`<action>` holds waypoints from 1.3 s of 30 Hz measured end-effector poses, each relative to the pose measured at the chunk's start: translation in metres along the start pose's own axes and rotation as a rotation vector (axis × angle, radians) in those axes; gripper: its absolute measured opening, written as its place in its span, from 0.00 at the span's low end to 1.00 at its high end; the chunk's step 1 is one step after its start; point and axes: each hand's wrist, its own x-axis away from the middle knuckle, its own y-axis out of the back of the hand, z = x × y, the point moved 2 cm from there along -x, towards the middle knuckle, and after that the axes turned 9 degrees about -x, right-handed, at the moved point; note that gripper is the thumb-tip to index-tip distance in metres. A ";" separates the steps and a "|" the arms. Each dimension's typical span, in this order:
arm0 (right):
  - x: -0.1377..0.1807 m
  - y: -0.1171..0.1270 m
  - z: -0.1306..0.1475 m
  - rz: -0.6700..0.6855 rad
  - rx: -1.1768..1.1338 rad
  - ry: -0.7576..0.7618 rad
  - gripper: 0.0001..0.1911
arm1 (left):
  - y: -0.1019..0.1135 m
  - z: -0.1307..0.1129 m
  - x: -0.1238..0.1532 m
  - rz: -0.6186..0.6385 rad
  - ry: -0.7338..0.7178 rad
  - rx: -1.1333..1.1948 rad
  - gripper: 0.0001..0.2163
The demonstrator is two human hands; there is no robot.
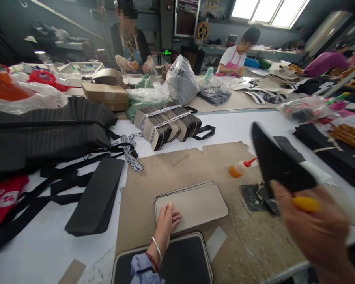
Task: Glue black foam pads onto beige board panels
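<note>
My left hand (167,219) lies on a small stack of beige rounded panels (198,205), fingers loosely bent and their tips on the top panel. Below that stack, partly under my left forearm, is a black panel with a beige border (186,256). On the right, my right hand (316,225), blurred, is closed around a flat black panel (279,161) raised above the table. A yellow piece, perhaps a tool handle (306,204), also shows between its fingers. Beyond this hand lie a dark glue-stained plate (253,197) and a bottle of orange liquid with a red nozzle (241,168).
A fanned stack of black panels (96,197) lies to the left, near black straps (56,185). Tied bundles of panels (168,124) stand farther back, before plastic bags (182,81). Black folded pieces (328,154) lie at right. Several people work across the tables.
</note>
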 end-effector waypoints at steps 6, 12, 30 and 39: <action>0.099 -0.140 0.064 0.592 -0.024 0.477 0.15 | 0.039 -0.014 0.024 0.195 0.137 0.326 0.26; 0.119 -0.158 0.019 0.839 0.104 0.185 0.17 | 0.063 -0.009 0.021 -0.011 0.096 0.199 0.11; -0.010 -0.224 -0.071 0.767 0.066 -0.213 0.11 | 0.081 -0.013 -0.013 -0.079 0.053 0.022 0.09; -0.018 -0.224 -0.079 0.879 -0.099 -0.250 0.11 | 0.091 -0.020 -0.019 -0.028 0.037 0.112 0.17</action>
